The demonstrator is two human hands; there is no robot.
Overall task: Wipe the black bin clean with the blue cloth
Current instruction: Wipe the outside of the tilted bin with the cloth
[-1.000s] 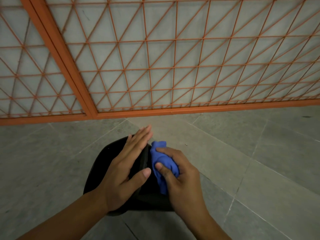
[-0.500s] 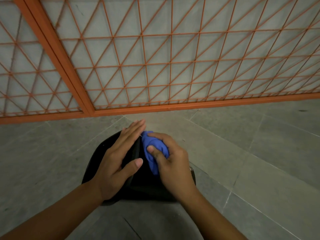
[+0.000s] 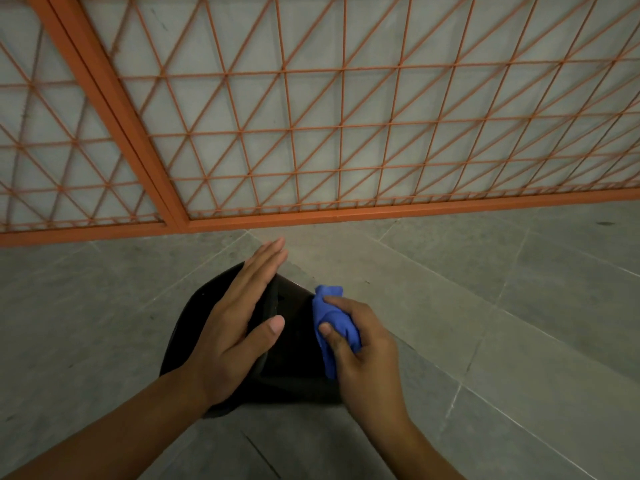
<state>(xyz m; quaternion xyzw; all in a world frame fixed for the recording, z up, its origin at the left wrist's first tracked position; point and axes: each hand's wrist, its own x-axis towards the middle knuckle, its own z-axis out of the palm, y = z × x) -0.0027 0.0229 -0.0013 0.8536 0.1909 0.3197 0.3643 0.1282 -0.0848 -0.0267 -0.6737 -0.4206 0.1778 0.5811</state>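
Right hand (image 3: 360,341): fingers curled round the bunched blue cloth (image 3: 334,325), pressing it against the right side of the black bin (image 3: 291,344). Left hand (image 3: 235,323): fingers straight and together, flat on the bin's top, steadying it. The bin stands on the grey tiled floor (image 3: 485,341), near an orange lattice screen (image 3: 311,133). The cloth looks soft and light, best kept wadded in the palm; the glossy bin appears rigid, light and likely to slide unless braced. No labels or writing are legible.
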